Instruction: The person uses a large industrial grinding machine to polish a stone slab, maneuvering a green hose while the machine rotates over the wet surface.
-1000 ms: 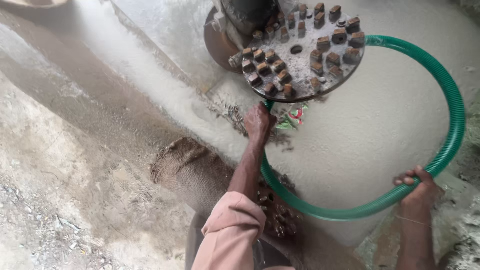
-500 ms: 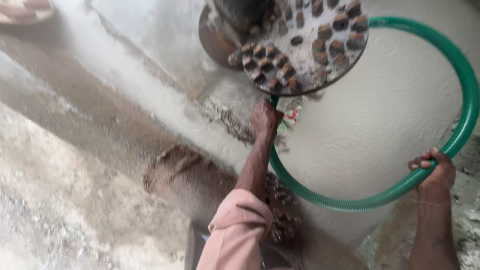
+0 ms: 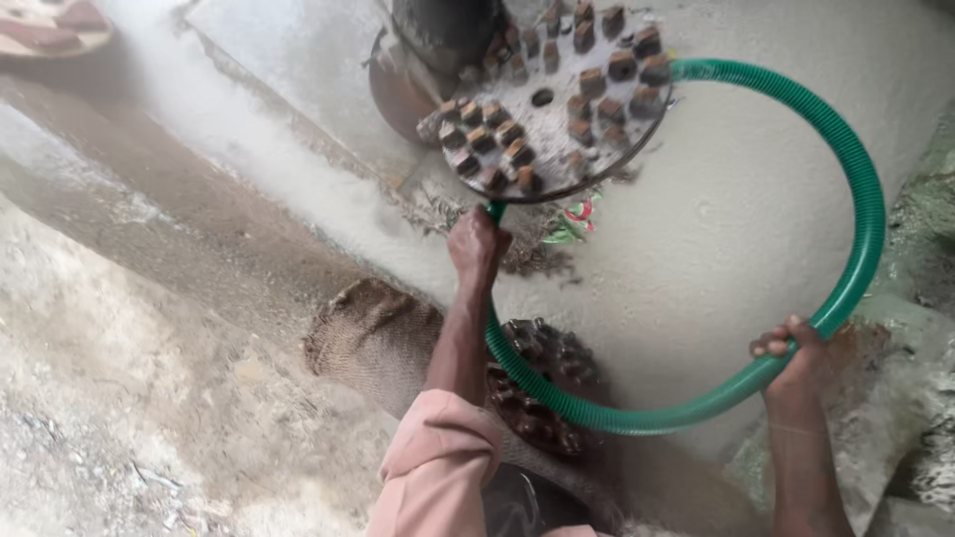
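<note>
green hose end hidden under studded disc, upper centre; left hand and right hand both fisted on it; burlap sack lower centre.

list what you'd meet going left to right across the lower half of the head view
brown burlap sack → left hand gripping one end of the green ribbed hose → dark studded round disc on the ground → right hand gripping the hose's loop
</note>
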